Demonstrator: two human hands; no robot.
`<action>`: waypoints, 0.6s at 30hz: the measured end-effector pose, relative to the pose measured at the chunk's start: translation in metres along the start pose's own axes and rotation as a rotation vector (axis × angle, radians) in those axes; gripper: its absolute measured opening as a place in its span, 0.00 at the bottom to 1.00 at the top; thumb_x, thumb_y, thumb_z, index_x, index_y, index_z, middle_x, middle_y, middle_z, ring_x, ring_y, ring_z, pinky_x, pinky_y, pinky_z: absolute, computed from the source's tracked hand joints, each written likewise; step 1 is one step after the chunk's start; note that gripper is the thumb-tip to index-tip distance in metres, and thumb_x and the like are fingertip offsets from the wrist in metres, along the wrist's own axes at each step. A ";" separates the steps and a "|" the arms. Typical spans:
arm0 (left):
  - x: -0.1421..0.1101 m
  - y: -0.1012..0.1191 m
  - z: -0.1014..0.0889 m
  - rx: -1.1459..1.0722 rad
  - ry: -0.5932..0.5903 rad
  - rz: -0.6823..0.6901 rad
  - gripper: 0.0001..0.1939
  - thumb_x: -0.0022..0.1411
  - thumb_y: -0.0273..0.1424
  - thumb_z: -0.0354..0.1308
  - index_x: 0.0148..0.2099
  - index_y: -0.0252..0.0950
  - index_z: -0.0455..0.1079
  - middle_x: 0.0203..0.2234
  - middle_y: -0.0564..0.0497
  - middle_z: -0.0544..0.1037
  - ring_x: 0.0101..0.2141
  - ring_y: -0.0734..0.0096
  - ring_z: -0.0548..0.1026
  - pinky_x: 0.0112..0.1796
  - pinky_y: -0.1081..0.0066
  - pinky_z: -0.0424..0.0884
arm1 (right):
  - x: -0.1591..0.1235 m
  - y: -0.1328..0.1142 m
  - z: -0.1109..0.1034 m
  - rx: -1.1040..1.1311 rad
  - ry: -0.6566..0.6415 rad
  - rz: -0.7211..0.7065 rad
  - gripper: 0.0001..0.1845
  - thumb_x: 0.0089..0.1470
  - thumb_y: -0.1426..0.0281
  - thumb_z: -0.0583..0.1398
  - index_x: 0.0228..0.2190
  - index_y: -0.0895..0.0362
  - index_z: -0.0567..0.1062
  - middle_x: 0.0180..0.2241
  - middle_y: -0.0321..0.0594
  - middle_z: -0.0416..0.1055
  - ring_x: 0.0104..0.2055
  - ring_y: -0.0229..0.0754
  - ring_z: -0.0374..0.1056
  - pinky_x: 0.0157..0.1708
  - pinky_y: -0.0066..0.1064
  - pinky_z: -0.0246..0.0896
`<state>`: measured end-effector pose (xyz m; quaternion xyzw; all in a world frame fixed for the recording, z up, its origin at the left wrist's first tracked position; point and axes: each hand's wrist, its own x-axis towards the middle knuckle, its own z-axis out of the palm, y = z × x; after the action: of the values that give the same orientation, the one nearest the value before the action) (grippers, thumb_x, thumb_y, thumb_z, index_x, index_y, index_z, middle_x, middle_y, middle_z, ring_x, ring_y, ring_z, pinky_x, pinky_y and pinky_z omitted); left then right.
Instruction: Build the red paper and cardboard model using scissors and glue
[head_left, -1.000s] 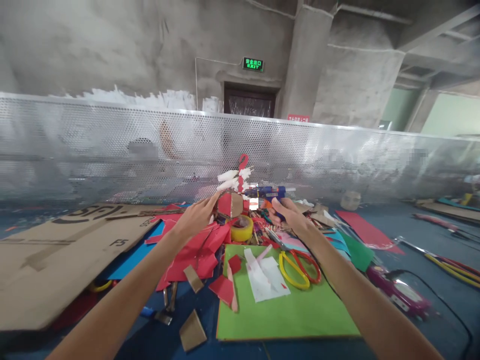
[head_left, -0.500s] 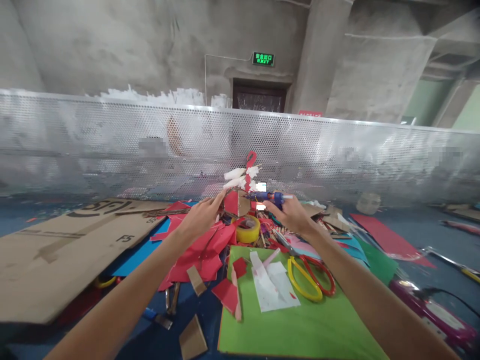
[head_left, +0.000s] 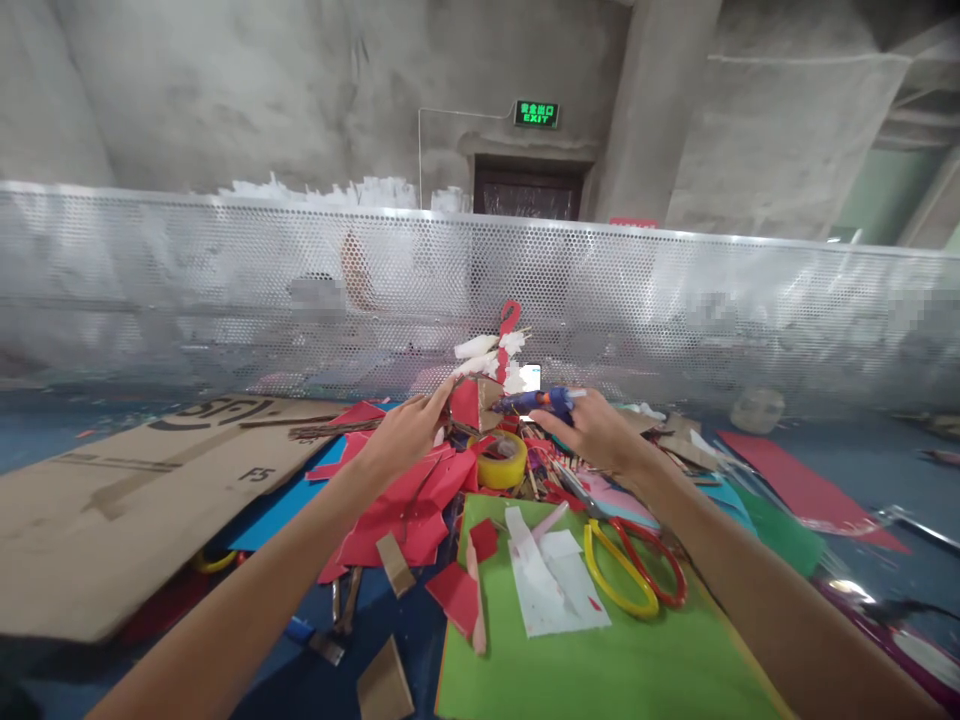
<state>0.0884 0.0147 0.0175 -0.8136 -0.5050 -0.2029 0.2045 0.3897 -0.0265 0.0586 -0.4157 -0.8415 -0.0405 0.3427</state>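
My left hand (head_left: pixel 409 432) is closed on the left side of a small red and brown cardboard craft piece (head_left: pixel 466 404). Above that piece rise white paper shapes (head_left: pixel 513 343) and a red looped strip (head_left: pixel 511 316); how they are joined is unclear. My right hand (head_left: pixel 596 428) grips a blue hot glue gun (head_left: pixel 551 401), its nozzle pointing left at the piece's bare cardboard face. Whether the tip touches the cardboard, I cannot tell. Just below is a yellow roll of tape (head_left: pixel 502 468).
Scissors (head_left: pixel 626 570) with red and yellow handles lie on a green board (head_left: pixel 555 675) beside white paper scraps (head_left: pixel 566 605). Red paper (head_left: pixel 401 515) and a large cardboard sheet (head_left: pixel 142 530) spread left. A perforated metal panel (head_left: pixel 420 270) stands behind.
The glue gun's nozzle has come closer to the craft piece's cardboard face and tilts slightly lower. My view has shifted, so the scene sits further right on the right side.
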 end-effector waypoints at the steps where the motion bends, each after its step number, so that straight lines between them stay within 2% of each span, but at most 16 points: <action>1: 0.000 0.000 0.000 0.001 0.000 -0.009 0.35 0.74 0.32 0.47 0.77 0.41 0.39 0.50 0.39 0.80 0.49 0.53 0.79 0.45 0.63 0.73 | -0.001 0.000 -0.004 0.026 -0.024 -0.007 0.23 0.65 0.53 0.55 0.25 0.54 0.68 0.24 0.35 0.66 0.27 0.38 0.59 0.33 0.32 0.51; 7: 0.001 0.000 0.001 0.007 -0.003 -0.018 0.36 0.74 0.32 0.47 0.77 0.42 0.38 0.49 0.41 0.80 0.49 0.53 0.79 0.44 0.63 0.73 | 0.000 0.003 -0.015 0.092 -0.062 -0.018 0.19 0.64 0.54 0.56 0.29 0.55 0.68 0.26 0.34 0.66 0.28 0.38 0.59 0.32 0.29 0.52; 14: 0.001 -0.001 0.002 0.001 -0.011 0.006 0.37 0.73 0.29 0.48 0.77 0.41 0.36 0.50 0.40 0.80 0.50 0.54 0.78 0.46 0.63 0.73 | 0.000 0.002 0.002 -0.025 0.117 0.033 0.18 0.64 0.55 0.55 0.29 0.54 0.67 0.27 0.37 0.69 0.29 0.41 0.63 0.33 0.31 0.52; 18: 0.001 0.000 -0.001 -0.007 -0.012 0.006 0.37 0.73 0.28 0.47 0.77 0.40 0.36 0.49 0.40 0.80 0.50 0.54 0.79 0.46 0.62 0.73 | -0.002 0.004 0.011 -0.084 0.144 0.054 0.17 0.63 0.54 0.56 0.30 0.53 0.66 0.26 0.37 0.68 0.29 0.42 0.64 0.32 0.31 0.52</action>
<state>0.0888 0.0146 0.0187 -0.8170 -0.5030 -0.1992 0.1994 0.3872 -0.0212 0.0484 -0.4480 -0.8009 -0.0963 0.3855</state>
